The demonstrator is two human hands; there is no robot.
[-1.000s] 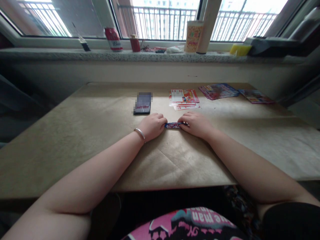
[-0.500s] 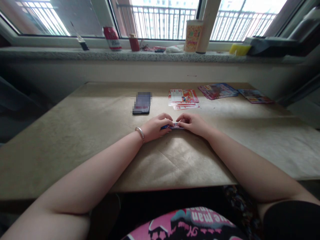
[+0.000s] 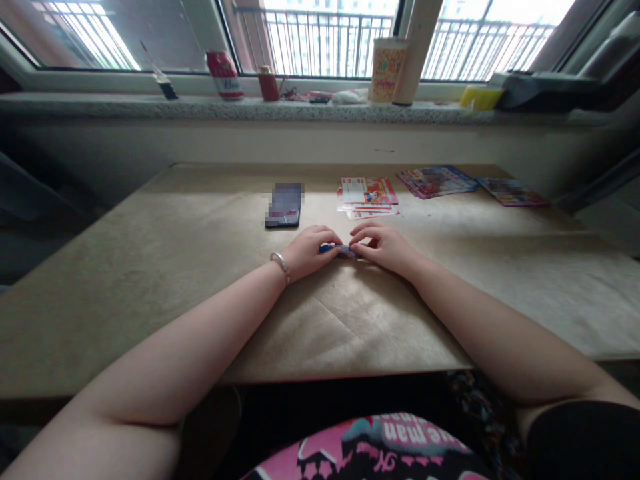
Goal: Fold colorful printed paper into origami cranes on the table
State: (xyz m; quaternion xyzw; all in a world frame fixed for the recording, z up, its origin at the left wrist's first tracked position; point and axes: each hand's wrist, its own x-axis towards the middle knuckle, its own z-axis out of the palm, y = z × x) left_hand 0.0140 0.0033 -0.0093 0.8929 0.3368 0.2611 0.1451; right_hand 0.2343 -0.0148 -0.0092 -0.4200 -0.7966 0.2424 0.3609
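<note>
Between my hands, at the middle of the table (image 3: 320, 320), is a narrow blue printed piece (image 3: 345, 251) that looks like folded paper or a flat packet; fingers cover most of it. My left hand (image 3: 314, 252), with a silver bracelet at the wrist, is closed on its left end, thumb and fingers pinching. At the other end, my right hand (image 3: 377, 245) pinches it between thumb and fingertips, its other fingers curved above. Just beyond my hands lies a loose pile of red-and-white printed cards (image 3: 369, 193).
A phone (image 3: 285, 205) lies left of the cards. Blue-and-red printed packets (image 3: 437, 181) and another such pile (image 3: 513, 191) are at the back right. The windowsill (image 3: 300, 113) holds a red can (image 3: 223, 75), a patterned cup (image 3: 387, 70) and a yellow item (image 3: 481, 98).
The blue piece has turned or been bent between my fingers, showing a different side. My fingers have shifted slightly; the phone and cards have not moved.
</note>
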